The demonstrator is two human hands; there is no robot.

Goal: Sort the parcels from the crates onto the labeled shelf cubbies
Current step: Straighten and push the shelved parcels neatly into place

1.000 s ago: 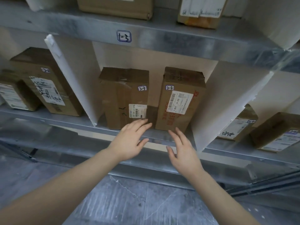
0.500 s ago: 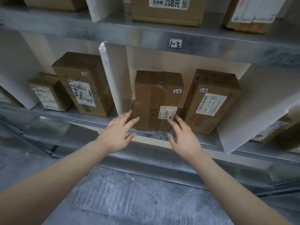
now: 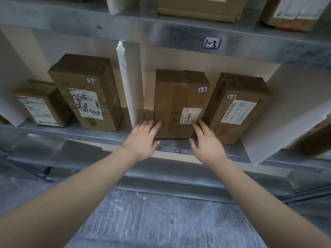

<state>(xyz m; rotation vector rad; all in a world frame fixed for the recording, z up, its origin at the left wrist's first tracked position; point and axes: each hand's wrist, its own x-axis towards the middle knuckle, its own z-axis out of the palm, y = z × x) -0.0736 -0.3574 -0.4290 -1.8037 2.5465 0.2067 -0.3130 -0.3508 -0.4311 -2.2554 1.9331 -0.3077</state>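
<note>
A brown cardboard parcel (image 3: pixel 176 99) tagged 2-3 stands upright in the middle cubby of the metal shelf (image 3: pixel 100 136). My left hand (image 3: pixel 143 138) reaches to its lower left corner with fingers straight, the tips touching the box. My right hand (image 3: pixel 206 142) has straight fingers at the lower right edge, over the white barcode label. A second parcel tagged 2-3 (image 3: pixel 238 108) leans beside it on the right. Neither hand holds anything.
A white divider board (image 3: pixel 128 83) separates this cubby from the 2-2 cubby, where a tall parcel (image 3: pixel 86 92) and a small one (image 3: pixel 41 104) stand. Another white divider (image 3: pixel 279 113) slants on the right. A 1-3 tag (image 3: pixel 211 42) marks the upper shelf, which carries more parcels. Grey floor lies below.
Both hands have moved forward and now touch the lower corners of the middle 2-3 parcel. The view has shifted left, so the shelf contents sit further right.
</note>
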